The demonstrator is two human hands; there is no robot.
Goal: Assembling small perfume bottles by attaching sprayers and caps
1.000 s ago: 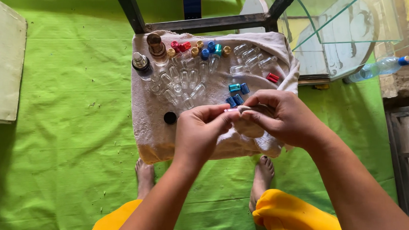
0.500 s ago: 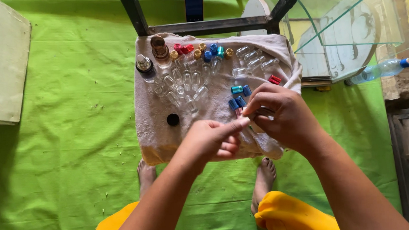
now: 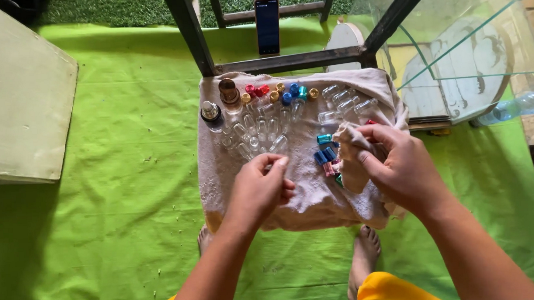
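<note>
**Small vials and caps on a towel**

A green mat (image 3: pixel 128 175) covers the floor, and on it lies a beige towel (image 3: pixel 231 170), the landmark here. Behind the towel rise the dark legs of a frame (image 3: pixel 286 60), with a phone (image 3: pixel 268 25) propped beyond its crossbar. To the towel's right stands a glass panel (image 3: pixel 486 41), and a plastic bottle (image 3: pixel 514 106) lies past it. Well to the towel's left sits a pale box (image 3: pixel 15 102).

On the towel's far half lie clear vials (image 3: pixel 260 129) in loose rows, with coloured caps (image 3: pixel 285 94) along the far edge and a few more caps (image 3: pixel 325 156) near the middle.

The right hand (image 3: pixel 402 167), over the towel's right side, is closed on a bunched fold of cloth (image 3: pixel 349 142). The left hand (image 3: pixel 260 190), over the towel's middle, pinches its fingertips together just in front of the vials; whether it holds one I cannot tell. Two bare feet (image 3: pixel 364 260) show below the towel's near edge.
</note>
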